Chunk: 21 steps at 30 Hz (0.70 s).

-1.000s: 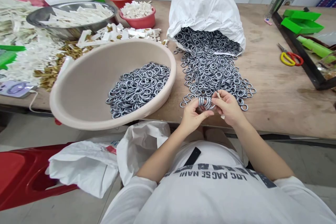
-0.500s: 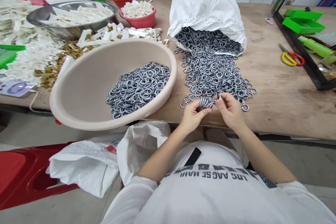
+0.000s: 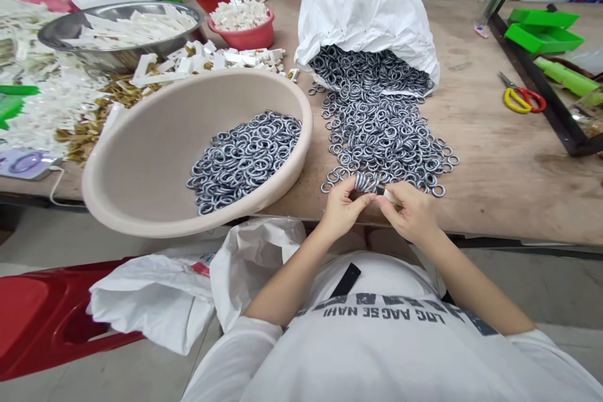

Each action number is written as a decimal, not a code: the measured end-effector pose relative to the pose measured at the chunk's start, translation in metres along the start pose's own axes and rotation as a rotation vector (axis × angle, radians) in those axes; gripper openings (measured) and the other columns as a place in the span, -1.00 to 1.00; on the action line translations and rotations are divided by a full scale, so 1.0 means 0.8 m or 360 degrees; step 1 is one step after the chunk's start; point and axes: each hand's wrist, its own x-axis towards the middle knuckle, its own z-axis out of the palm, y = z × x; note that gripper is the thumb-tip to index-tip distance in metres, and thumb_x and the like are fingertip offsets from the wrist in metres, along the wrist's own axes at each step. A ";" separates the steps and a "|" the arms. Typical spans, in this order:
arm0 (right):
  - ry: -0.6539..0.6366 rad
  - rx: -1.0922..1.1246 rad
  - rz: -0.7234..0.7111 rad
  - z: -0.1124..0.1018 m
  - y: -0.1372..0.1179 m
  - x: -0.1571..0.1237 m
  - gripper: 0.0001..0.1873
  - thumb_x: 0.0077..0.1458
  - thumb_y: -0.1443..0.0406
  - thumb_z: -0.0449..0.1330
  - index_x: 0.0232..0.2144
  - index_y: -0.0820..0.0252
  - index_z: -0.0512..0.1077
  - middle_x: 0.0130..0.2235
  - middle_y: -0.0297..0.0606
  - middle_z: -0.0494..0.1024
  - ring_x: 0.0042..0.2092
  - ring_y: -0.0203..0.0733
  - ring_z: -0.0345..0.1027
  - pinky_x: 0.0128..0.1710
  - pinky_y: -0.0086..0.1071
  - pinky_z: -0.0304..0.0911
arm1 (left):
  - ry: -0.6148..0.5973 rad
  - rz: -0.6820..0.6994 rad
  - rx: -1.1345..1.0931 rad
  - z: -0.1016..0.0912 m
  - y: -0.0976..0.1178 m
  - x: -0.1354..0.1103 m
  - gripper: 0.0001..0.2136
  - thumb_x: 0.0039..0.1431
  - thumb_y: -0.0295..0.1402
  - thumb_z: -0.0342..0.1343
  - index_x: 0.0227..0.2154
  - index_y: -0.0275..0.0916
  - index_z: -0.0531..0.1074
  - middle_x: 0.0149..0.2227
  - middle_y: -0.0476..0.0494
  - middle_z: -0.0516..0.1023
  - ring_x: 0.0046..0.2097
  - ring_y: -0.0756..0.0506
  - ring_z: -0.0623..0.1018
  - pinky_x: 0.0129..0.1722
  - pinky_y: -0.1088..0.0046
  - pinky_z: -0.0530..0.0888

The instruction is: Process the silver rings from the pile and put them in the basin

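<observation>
My left hand (image 3: 343, 208) is closed on a small stack of metal rings (image 3: 363, 183) at the near edge of the table. My right hand (image 3: 411, 210) pinches a thin pale stick-like piece (image 3: 387, 195) whose tip meets that stack. Just beyond both hands a heap of loose grey metal rings (image 3: 381, 129) spills from a white sack (image 3: 365, 3) lying on its side. To the left stands a large beige basin (image 3: 141, 157) with a pile of the same rings (image 3: 245, 154) inside.
A steel bowl (image 3: 70, 28) and a red bowl (image 3: 242, 34) hold white plastic parts at the back left, with more scattered around. Yellow-and-red scissors (image 3: 521, 99) and green trays (image 3: 541, 34) lie at the right. A white bag (image 3: 155, 301) and red stool (image 3: 42, 314) sit below the table edge.
The right hand has drawn in and down toward the left hand, bringing the stick's tip to the stack of rings. The left hand holds its place.
</observation>
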 end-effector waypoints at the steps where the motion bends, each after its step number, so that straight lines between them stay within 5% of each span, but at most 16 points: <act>1: -0.0008 0.0003 -0.0004 -0.001 0.000 0.000 -0.79 0.28 0.15 0.17 -0.22 0.14 0.49 -0.31 -0.22 0.60 -0.31 -0.18 0.44 -0.34 -0.34 0.20 | -0.0004 0.0002 0.0009 0.000 0.000 0.000 -0.70 0.09 -0.08 0.31 -0.36 -0.24 0.50 -0.39 -0.07 0.48 -0.28 -0.10 0.42 -0.23 0.40 0.40; 11: -0.0127 0.0162 0.0031 -0.007 0.001 0.001 -0.79 0.30 0.15 0.16 -0.21 0.14 0.52 -0.34 -0.25 0.57 -0.34 -0.21 0.40 -0.36 -0.35 0.16 | -0.0133 0.0170 0.0155 -0.005 0.006 0.000 -0.73 0.16 -0.11 0.27 -0.37 -0.24 0.50 -0.37 -0.09 0.45 -0.28 -0.09 0.39 -0.20 0.39 0.35; 16: -0.0003 0.0136 0.0350 -0.018 0.020 0.010 -0.70 0.31 0.10 0.12 -0.37 0.13 0.49 -0.43 -0.33 0.49 -0.39 -0.24 0.32 -0.35 -0.36 0.13 | -0.0264 0.0288 0.0309 -0.007 0.002 0.001 -0.73 0.17 -0.12 0.27 -0.38 -0.26 0.49 -0.37 -0.09 0.45 -0.27 -0.08 0.38 -0.21 0.39 0.33; 21: 0.0050 0.0197 0.0399 -0.018 0.026 0.006 -0.73 0.31 0.10 0.14 -0.33 0.14 0.48 -0.42 -0.34 0.47 -0.38 -0.24 0.30 -0.32 -0.36 0.14 | -0.0133 0.0218 0.0290 -0.005 0.025 -0.005 -0.73 0.22 -0.13 0.22 -0.31 -0.26 0.46 -0.32 -0.11 0.52 -0.26 -0.08 0.48 -0.21 0.39 0.40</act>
